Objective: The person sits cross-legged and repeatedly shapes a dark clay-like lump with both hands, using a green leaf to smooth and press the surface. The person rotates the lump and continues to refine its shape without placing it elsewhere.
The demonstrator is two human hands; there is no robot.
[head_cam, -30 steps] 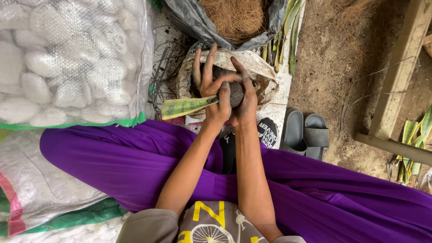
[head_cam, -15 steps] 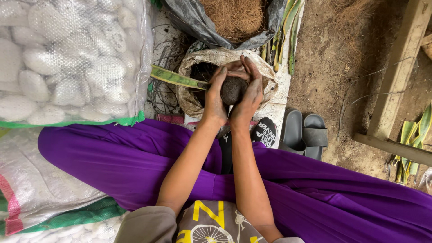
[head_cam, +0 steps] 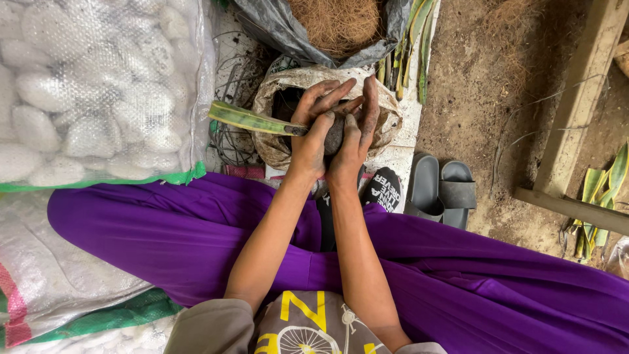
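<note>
Just above centre of the frame, the left hand and right hand are pressed together around a dark soil ball with a striped green leaf sticking out leftward. The ball looks formed but sits above the soil sack, seemingly unwrapped; the coconut fibre at top centre lies apart.

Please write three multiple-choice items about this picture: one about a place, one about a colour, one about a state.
1. Where does the bag of brown fibre lie?
A. beyond the hands, at the top
B. on the purple lap
C. beside the sandals

2. What colour is the cloth over the legs?
A. green
B. purple
C. white

3. How are the hands?
A. apart, both empty
B. together around a dark ball of soil
C. one holds a sandal

Answers:
1 A, it sits past the small soil sack.
2 B, the cloth is plainly purple.
3 B, left hand and right hand press a dark ball, the leaf sticking out.
</note>
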